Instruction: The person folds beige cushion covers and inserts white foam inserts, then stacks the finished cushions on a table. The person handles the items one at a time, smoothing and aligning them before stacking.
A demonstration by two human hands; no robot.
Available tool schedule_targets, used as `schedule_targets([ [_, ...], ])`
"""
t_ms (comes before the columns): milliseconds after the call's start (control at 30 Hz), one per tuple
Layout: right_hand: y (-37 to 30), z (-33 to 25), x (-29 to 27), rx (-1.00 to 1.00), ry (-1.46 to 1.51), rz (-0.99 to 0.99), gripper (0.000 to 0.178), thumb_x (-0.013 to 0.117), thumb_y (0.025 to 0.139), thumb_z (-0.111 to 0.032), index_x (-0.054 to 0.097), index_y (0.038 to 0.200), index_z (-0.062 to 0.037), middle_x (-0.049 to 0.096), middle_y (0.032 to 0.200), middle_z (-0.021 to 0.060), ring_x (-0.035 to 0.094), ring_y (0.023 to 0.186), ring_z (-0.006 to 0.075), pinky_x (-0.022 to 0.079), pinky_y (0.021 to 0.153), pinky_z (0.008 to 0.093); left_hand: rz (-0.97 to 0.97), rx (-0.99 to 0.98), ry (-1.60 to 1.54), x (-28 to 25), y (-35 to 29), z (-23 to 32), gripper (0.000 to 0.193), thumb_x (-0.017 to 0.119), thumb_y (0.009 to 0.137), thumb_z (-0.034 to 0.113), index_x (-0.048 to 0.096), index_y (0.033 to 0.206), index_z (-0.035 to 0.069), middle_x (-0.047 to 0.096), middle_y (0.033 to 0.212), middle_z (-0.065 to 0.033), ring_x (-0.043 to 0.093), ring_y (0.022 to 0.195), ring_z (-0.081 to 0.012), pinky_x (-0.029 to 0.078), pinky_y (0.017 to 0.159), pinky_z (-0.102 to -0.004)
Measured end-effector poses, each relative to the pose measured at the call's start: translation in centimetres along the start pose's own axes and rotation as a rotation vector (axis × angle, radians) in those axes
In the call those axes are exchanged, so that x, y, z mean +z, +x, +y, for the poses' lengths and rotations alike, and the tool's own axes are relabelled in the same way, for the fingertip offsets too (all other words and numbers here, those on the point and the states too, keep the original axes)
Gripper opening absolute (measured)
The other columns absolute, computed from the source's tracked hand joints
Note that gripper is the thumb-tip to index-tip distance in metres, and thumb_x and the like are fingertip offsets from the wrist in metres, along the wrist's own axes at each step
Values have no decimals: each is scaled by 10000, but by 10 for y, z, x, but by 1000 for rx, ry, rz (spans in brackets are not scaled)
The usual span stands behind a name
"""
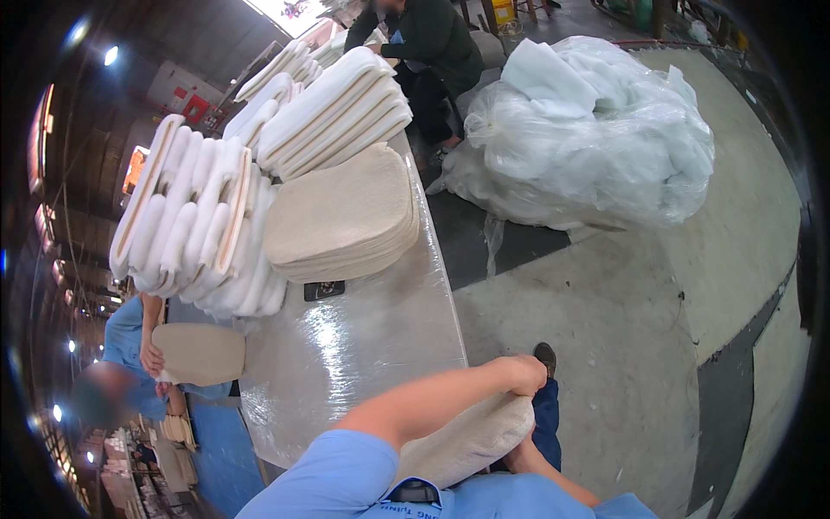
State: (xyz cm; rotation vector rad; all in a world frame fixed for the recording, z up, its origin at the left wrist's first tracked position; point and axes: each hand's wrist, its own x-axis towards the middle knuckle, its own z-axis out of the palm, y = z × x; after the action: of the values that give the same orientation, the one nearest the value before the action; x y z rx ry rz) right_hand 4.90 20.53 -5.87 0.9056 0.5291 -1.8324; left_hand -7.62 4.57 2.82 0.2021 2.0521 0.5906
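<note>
A beige cushion (462,441) is held close against my body, past the near end of the table. My left hand (526,375) reaches across it, its fingers closed on the cushion's far right end. Below it, my right hand (521,451) grips the same end from the underside, its fingers partly hidden behind the fabric. The cushion looks plump and slightly curved, and my left arm covers part of it. A neat stack of flat beige cushion covers (341,212) lies on the table, out of reach of both hands.
The plastic-wrapped table (380,337) carries piles of white padding (333,112) and a dark phone (324,291). On the left a co-worker handles another beige cushion (203,353). Another person (437,48) sits at the far end. A big plastic bag of white filling (588,138) sits on the floor.
</note>
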Motion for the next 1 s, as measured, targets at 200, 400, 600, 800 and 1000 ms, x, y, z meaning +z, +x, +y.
schedule_targets([
  [200, 14, -16, -41, 94, 4, -43, 343, 516, 1104, -406, 657, 1232, -121, 699, 1151, 83, 674, 1085, 287, 555, 935, 454, 167, 41, -145, 26, 11, 21, 233, 693, 826, 125, 818, 1012, 62, 781, 1031, -201, 748, 1025, -394, 592, 879, -492],
  [400, 10, -35, -39, 70, -152, 101, 316, 543, 1094, -391, 669, 1178, -114, 704, 1088, 79, 678, 1013, 280, 558, 891, 444, 231, -190, -430, 38, 20, 10, 276, 668, 844, 136, 803, 1032, -15, 759, 1115, -264, 738, 1086, -426, 589, 910, -508],
  [600, 43, -39, -13, 72, -279, 218, 293, 571, 1084, -375, 680, 1124, -106, 708, 1025, 76, 683, 942, 272, 560, 848, 434, 336, -252, -666, 63, 22, -25, 331, 646, 852, 176, 789, 1064, -35, 740, 1158, -288, 725, 1116, -441, 579, 935, -524],
  [800, 66, -39, -6, 48, -346, 278, 277, 599, 1073, -359, 692, 1070, -98, 712, 962, 72, 688, 871, 265, 563, 804, 425, 356, -288, -777, 81, 31, -50, 348, 678, 875, 221, 787, 1081, -37, 739, 1171, -289, 722, 1132, -436, 574, 978, -499],
  [1000, 83, -31, -1, 81, -359, 347, 269, 626, 1063, -344, 704, 1017, -90, 716, 899, 69, 692, 800, 258, 565, 761, 415, 435, -329, -886, 113, 26, -69, 449, 794, 870, 356, 773, 1072, -44, 751, 1106, -287, 736, 1056, -426, 589, 930, -494],
])
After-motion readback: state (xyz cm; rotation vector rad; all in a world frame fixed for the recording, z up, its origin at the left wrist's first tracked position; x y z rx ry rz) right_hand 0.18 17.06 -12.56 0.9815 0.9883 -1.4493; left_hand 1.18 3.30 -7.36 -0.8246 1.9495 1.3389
